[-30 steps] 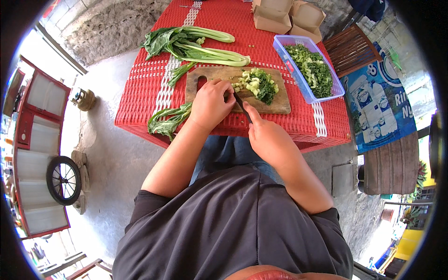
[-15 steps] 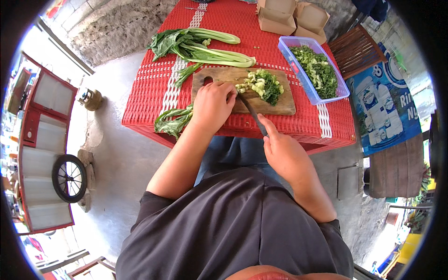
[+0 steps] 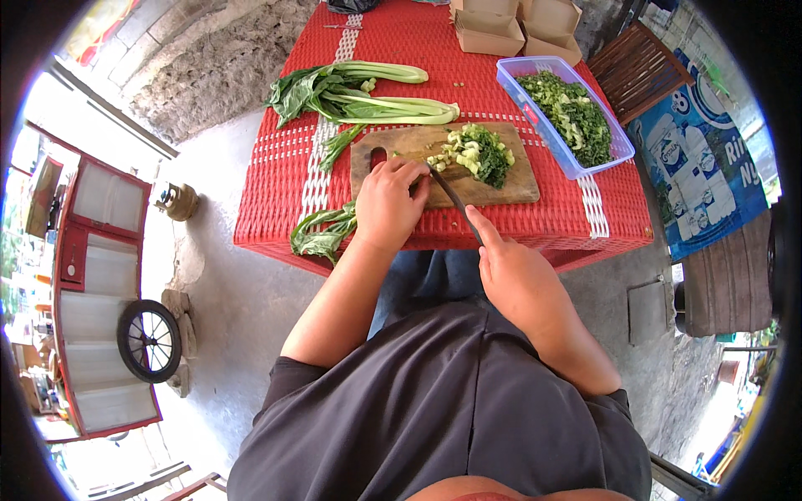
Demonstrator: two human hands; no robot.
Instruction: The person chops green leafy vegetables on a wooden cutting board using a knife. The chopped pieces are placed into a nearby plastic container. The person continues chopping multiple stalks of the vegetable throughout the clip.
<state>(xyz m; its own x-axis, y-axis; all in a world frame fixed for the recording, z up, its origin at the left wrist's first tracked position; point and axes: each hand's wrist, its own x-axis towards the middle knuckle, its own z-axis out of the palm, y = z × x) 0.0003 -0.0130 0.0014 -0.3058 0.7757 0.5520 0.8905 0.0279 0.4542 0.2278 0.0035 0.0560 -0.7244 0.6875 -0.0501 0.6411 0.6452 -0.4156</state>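
Note:
My left hand (image 3: pixel 390 202) is closed over a leafy green vegetable (image 3: pixel 322 232) on the left part of the wooden cutting board (image 3: pixel 525 189). Leaves hang out past the wrist toward the table's near edge, while the palm hides the stalk. In my right hand (image 3: pixel 520 282) is a dark-bladed knife (image 3: pixel 454 199), its blade slanting across the board with the front end at my left fingertips. Chopped greens (image 3: pixel 483 154), pale stem bits and dark leaf, lie heaped on the board's right half.
Whole leafy stalks (image 3: pixel 376 108) lie beyond the board on the red woven table (image 3: pixel 468 79). A clear bluish plastic container (image 3: pixel 620 159) of chopped greens stands at the right. Open cardboard boxes (image 3: pixel 493 37) sit at the far edge, near a wooden chair (image 3: pixel 639 75).
The whole view has shifted a little, so the table sits further right in it. Both hands keep nearly the same pose, with the knife still against the left fingertips.

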